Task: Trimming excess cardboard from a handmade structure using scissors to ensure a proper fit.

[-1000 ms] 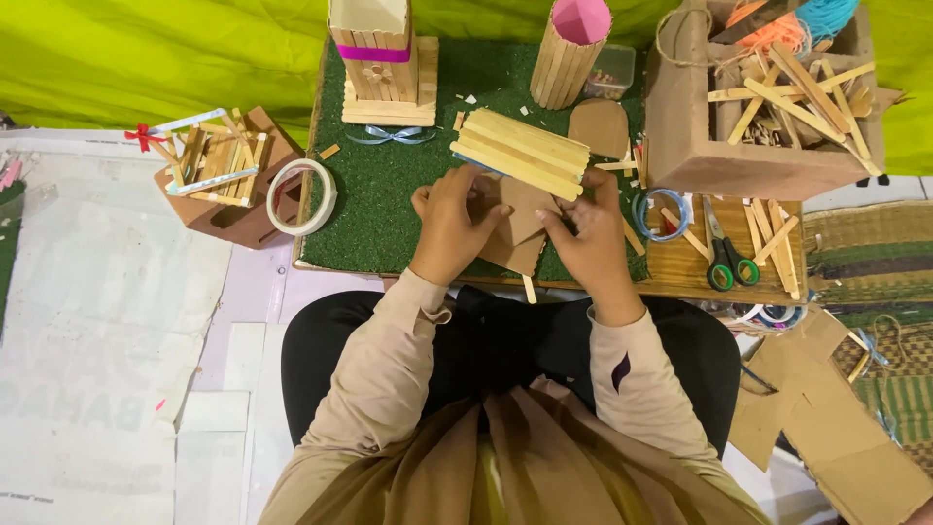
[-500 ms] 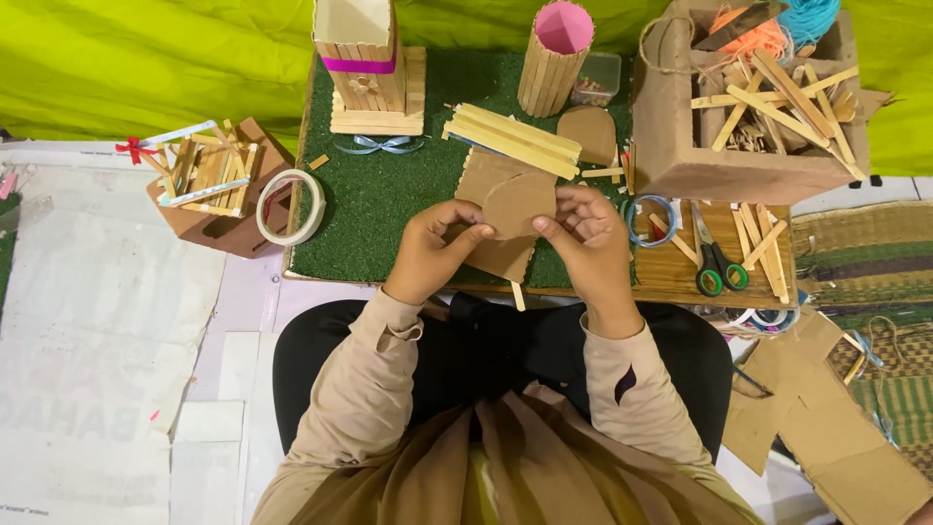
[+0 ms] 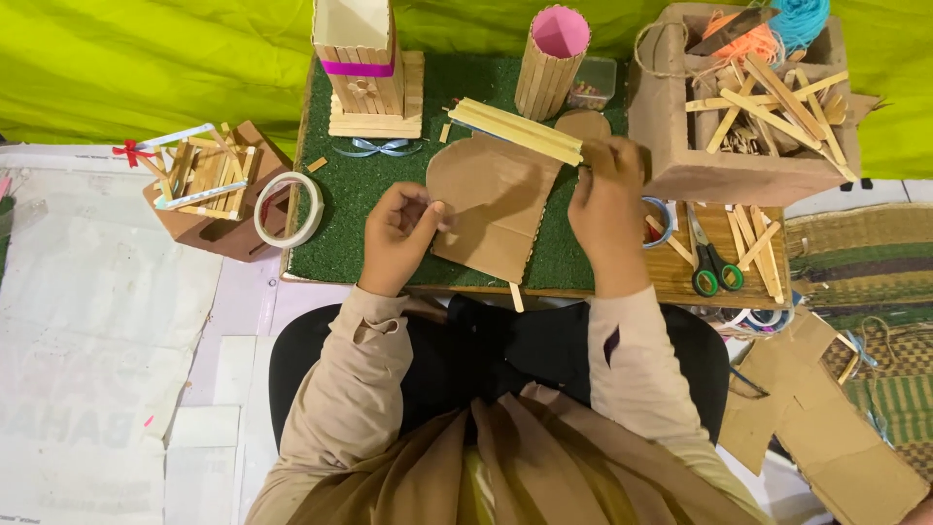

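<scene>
- The left hand [image 3: 397, 238] pinched the left edge of a brown cardboard piece [image 3: 491, 209], thumb and fingers closed on it.
- The right hand [image 3: 607, 209] gripped the upper right side of the same cardboard piece, fingers curled where a row of joined wooden sticks [image 3: 515, 129] lay across its top.
- The cardboard piece was held over the green turf mat [image 3: 360, 199], a single stick [image 3: 516, 297] poking out below its lower edge.
- Green-handled scissors [image 3: 711, 262] lay just right of the right hand; a tape roll [image 3: 289, 209] sat left of the mat.
- Farther back stood a stick-built cup [image 3: 551, 58] with a pink lining and a cardboard box [image 3: 743, 170] holding loose sticks.
</scene>
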